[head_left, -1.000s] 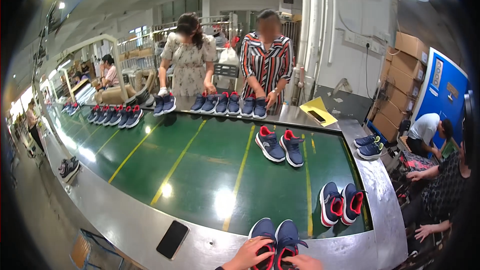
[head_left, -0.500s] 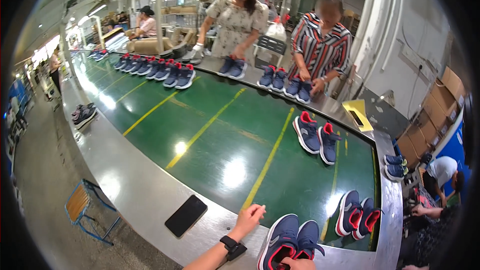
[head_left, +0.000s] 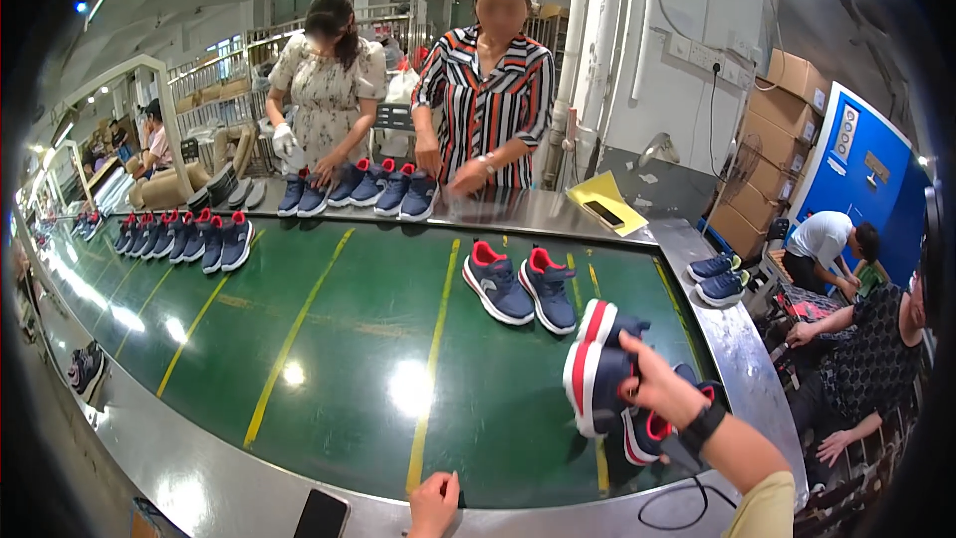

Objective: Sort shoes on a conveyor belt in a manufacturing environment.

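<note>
My right hand [head_left: 652,379] grips a pair of navy sneakers [head_left: 597,364], tipped so their white and red soles face left. Below and partly behind them, another navy pair [head_left: 647,433] stands on the green conveyor belt [head_left: 349,339], mostly hidden by my hand and the held shoes. My left hand [head_left: 435,505], fingers curled in with nothing visible in them, rests at the belt's near edge. A black phone [head_left: 321,515] lies left of it on the metal rim. Farther up the belt stands a navy pair with red lining [head_left: 518,289].
Across the belt, two people handle a row of sneakers [head_left: 383,187]. More sneakers [head_left: 184,239] line the far left. A yellow sheet with a phone [head_left: 607,204] lies at the back corner; a navy pair [head_left: 719,279] sits on the right rim. A black cable [head_left: 687,503] loops near my right forearm.
My right hand has lifted the sneaker pair from the near edge and tipped it over the belt's right part. My left hand has drawn back to the near edge. The view has swung right.
</note>
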`<control>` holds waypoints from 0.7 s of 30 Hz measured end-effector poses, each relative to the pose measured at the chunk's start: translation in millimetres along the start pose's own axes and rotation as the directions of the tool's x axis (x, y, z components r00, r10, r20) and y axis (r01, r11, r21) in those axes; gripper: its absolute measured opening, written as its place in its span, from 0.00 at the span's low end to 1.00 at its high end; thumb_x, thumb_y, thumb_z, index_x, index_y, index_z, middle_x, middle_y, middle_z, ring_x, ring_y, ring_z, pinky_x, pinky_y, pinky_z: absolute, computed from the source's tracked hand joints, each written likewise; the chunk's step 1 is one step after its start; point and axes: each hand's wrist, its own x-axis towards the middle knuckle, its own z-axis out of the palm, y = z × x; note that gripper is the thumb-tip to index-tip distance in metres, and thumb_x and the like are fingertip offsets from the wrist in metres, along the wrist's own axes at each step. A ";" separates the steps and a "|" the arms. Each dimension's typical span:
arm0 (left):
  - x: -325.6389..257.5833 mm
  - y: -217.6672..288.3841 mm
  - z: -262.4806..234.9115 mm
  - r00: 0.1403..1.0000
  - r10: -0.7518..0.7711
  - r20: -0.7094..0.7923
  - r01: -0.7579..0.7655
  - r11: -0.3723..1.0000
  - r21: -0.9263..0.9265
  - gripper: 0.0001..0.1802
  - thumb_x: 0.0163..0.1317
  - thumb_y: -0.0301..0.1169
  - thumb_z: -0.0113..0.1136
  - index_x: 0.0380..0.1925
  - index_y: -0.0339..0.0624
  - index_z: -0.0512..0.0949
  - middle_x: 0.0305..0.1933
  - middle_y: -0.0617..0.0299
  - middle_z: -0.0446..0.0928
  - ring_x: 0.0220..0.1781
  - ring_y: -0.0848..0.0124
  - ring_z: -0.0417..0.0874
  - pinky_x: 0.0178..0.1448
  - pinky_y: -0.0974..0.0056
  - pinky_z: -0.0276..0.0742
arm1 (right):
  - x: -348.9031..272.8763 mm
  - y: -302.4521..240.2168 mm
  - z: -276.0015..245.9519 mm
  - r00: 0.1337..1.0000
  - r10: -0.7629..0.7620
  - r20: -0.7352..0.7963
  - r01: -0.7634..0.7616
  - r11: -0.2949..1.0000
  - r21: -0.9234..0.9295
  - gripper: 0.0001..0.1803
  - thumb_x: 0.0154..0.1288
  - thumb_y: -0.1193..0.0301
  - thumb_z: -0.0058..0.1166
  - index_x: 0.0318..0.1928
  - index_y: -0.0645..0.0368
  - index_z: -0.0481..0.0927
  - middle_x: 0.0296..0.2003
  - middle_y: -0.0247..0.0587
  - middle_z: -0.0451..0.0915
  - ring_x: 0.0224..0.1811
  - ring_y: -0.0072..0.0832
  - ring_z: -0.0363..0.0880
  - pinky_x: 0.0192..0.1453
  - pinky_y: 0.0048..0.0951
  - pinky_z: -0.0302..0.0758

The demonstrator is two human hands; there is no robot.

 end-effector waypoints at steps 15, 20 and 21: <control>5.8 5.0 5.3 0.999 -0.035 -0.020 0.035 0.999 0.001 0.11 0.58 0.31 0.60 0.21 0.36 0.76 0.15 0.60 0.73 0.16 0.74 0.72 0.23 0.69 0.67 | 138.7 -107.8 -33.9 0.827 -0.447 0.342 0.559 0.716 -0.418 0.14 0.66 0.67 0.43 0.50 0.54 0.72 0.32 0.42 0.81 0.28 0.27 0.82 0.17 0.22 0.69; 3.3 -2.5 2.9 1.000 0.015 -0.018 -0.014 1.000 0.021 0.11 0.57 0.31 0.60 0.21 0.36 0.76 0.16 0.58 0.74 0.16 0.71 0.73 0.23 0.66 0.68 | 44.5 -46.0 -104.6 0.810 -0.397 0.431 0.548 0.250 -0.798 0.16 0.68 0.61 0.46 0.49 0.58 0.76 0.29 0.33 0.80 0.30 0.18 0.79 0.24 0.24 0.71; 3.0 -5.8 1.9 0.999 0.003 0.039 -0.004 0.999 0.032 0.09 0.59 0.32 0.57 0.25 0.37 0.77 0.21 0.53 0.76 0.22 0.62 0.76 0.28 0.62 0.70 | 38.6 -29.8 -128.8 0.759 -0.483 0.436 0.555 0.130 -0.822 0.15 0.68 0.63 0.47 0.46 0.61 0.78 0.30 0.41 0.81 0.31 0.27 0.81 0.30 0.28 0.75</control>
